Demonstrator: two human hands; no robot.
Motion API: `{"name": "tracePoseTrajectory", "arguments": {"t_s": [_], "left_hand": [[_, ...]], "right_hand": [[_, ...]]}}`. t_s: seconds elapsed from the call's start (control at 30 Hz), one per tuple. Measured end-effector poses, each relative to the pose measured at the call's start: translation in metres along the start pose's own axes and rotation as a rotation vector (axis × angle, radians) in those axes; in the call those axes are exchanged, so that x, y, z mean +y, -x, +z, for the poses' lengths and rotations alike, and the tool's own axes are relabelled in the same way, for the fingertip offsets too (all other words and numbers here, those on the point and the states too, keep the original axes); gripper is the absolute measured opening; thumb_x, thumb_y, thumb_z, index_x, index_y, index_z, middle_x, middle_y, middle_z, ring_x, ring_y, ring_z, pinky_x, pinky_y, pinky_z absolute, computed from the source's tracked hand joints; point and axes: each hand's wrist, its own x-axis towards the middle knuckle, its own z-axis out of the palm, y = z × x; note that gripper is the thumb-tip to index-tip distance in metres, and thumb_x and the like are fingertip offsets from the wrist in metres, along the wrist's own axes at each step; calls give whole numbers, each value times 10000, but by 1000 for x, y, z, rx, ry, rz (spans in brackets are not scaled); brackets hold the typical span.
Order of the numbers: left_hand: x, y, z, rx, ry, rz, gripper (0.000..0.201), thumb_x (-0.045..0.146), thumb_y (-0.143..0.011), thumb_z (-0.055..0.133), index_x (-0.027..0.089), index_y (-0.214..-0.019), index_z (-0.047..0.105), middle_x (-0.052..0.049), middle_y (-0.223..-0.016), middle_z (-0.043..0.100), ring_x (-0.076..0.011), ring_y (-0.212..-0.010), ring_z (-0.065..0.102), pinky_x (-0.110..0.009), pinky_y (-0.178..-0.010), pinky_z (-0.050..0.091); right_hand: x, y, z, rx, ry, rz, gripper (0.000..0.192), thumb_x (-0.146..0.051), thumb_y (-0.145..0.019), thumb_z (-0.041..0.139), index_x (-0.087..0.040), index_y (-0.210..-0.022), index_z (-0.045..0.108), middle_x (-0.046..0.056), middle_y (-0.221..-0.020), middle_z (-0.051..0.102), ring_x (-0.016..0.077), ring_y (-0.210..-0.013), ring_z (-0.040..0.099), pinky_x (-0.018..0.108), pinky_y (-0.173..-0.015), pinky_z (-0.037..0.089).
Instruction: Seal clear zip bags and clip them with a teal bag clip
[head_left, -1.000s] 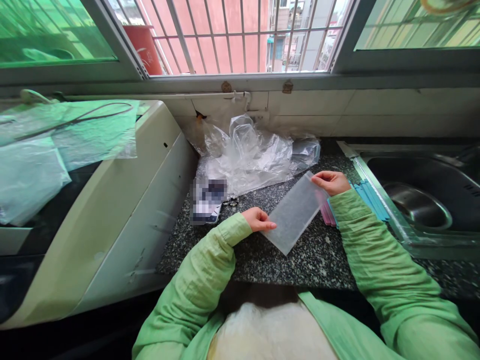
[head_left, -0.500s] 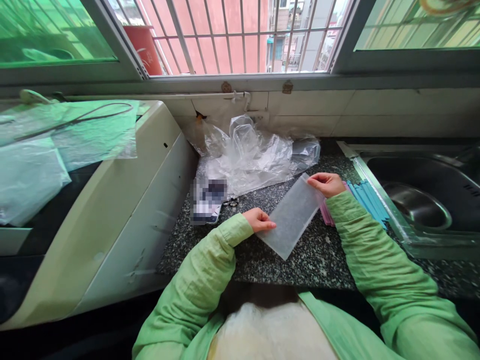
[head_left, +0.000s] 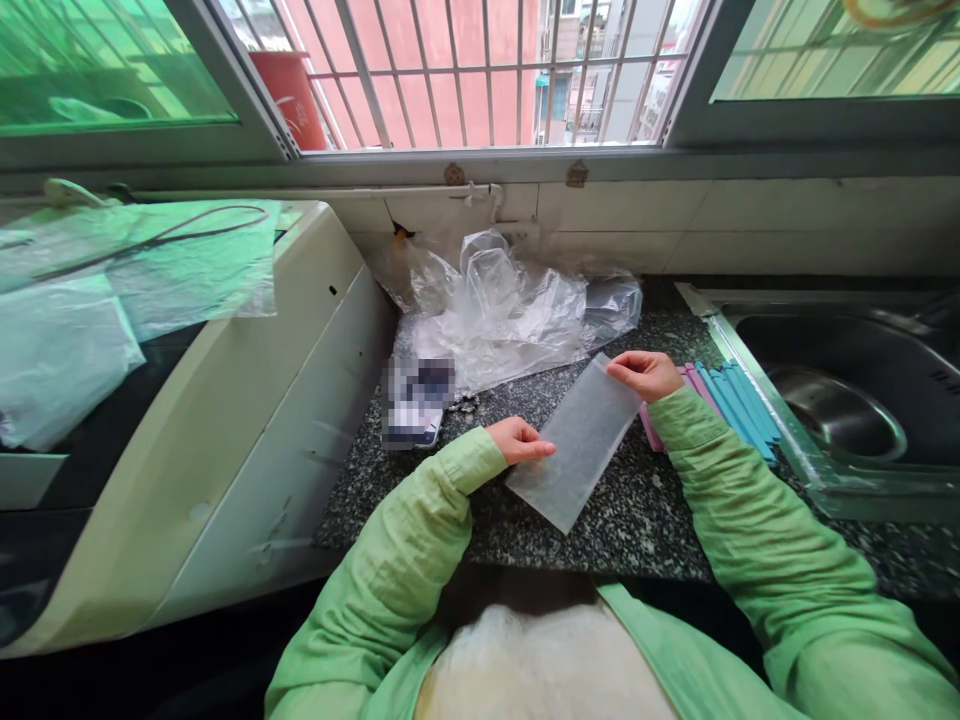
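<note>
On the dark speckled counter (head_left: 645, 520), in front of the window, a person holds a thin, see-through plastic sheet (head_left: 574, 445). The sheet lies slanted, with its far end up by the right hand (head_left: 645, 374) and its long left edge by the left hand (head_left: 520, 441). The left hand pinches that edge with its fingers close together. The right hand pinches the far corner, fingers curled in; I cannot see the fingertips under the sheet. Just beside the right wrist lie pink strips (head_left: 654, 428) and blue strips (head_left: 739, 402). The green sleeve hides part of them, so I cannot count them. Behind the sheet sits a crumpled pile of clear plastic bags (head_left: 499, 310). A blurred-out thing (head_left: 416, 402) lies near the left hand; I cannot tell what it is. The metal sink (head_left: 840, 410) is cut off on the right.
</note>
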Motion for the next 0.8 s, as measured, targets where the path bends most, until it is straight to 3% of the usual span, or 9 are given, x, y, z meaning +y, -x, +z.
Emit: {"name": "tracePoseTrajectory", "arguments": {"t_s": [0.17,0.33,0.6,0.8], "left_hand": [[-1,-1,1,-39,-22,10,593,692,-608,486,114,-488,532,52,-390,323,-44,-403,229,-233,-421,156],[-1,-2,1,-3,-31,38,580,684,-613,487,123,-469,483,65,-407,269,-41,-418,212,-233,-426,141],[0,-4,3,-5,-40,39,593,673,-634,455,102,-536,575,44,-398,365,-51,-408,272,-227,-426,193],[0,-3,4,6,-19,55,546,648,-612,516,118,-484,513,66,-397,285,-41,-406,224,-230,-422,144]], "right_hand": [[1,-3,0,-23,-7,-3,415,-555,-505,641,-145,-566,623,11,-522,584,103,-468,485,216,-435,365],[-8,3,4,-97,-26,-9,386,-526,-560,628,-142,-600,616,5,-534,573,93,-468,473,205,-425,351],[-15,6,12,-96,-48,16,344,-484,-542,642,-143,-568,601,-2,-508,548,87,-464,448,204,-419,331],[-15,7,15,-136,-35,-6,357,-495,-558,631,-140,-578,602,-2,-505,554,88,-459,454,206,-423,339]]}}
